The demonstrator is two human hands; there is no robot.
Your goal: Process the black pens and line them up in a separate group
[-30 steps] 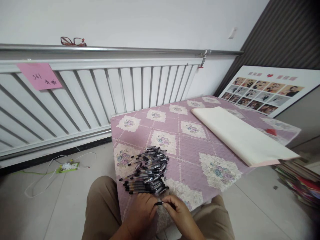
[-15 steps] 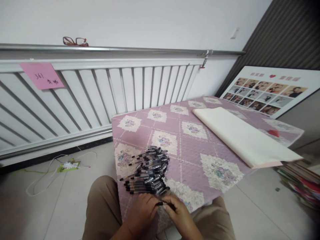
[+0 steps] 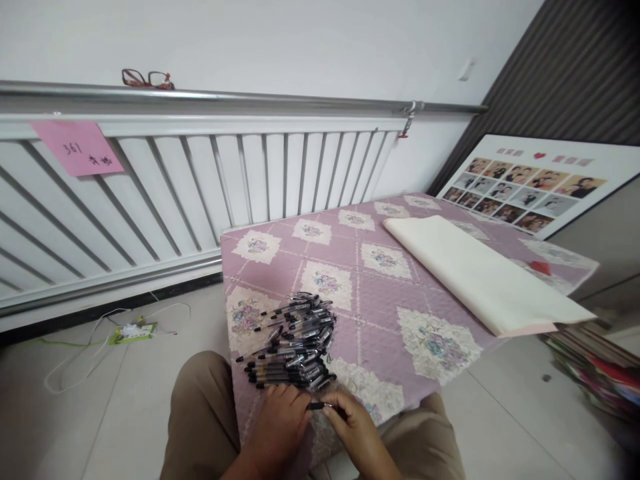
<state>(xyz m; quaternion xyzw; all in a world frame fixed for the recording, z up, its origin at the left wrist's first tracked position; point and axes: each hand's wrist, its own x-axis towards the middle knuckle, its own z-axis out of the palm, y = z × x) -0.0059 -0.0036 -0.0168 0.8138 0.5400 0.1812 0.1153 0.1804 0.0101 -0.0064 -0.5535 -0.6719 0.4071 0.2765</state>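
Note:
Between my two hands, near the front edge of the table, is a black pen point(image 3: 316, 405). My left hand point(image 3: 284, 417) is closed around one end of it, most of the barrel hidden by the fingers. With thumb and fingertips, my right hand point(image 3: 351, 420) pinches the other end. Just beyond the hands lies a pile of pens point(image 3: 295, 347) with clear barrels and black caps and grips, most of them pointing left. They rest on a purple tablecloth point(image 3: 379, 298) with pale flowered diamonds.
A folded cream sheet point(image 3: 480, 273) lies on the right of the table, near a small red item point(image 3: 541, 267). Behind stands a white radiator point(image 3: 295, 173) with glasses point(image 3: 147, 79) on its pipe. A photo board point(image 3: 530, 180) leans at the right; a power strip point(image 3: 133, 333) lies on the floor.
More of the black pen shows between my hands, its visible part having shifted slightly left. The whole view has moved a little. The pile looks the same.

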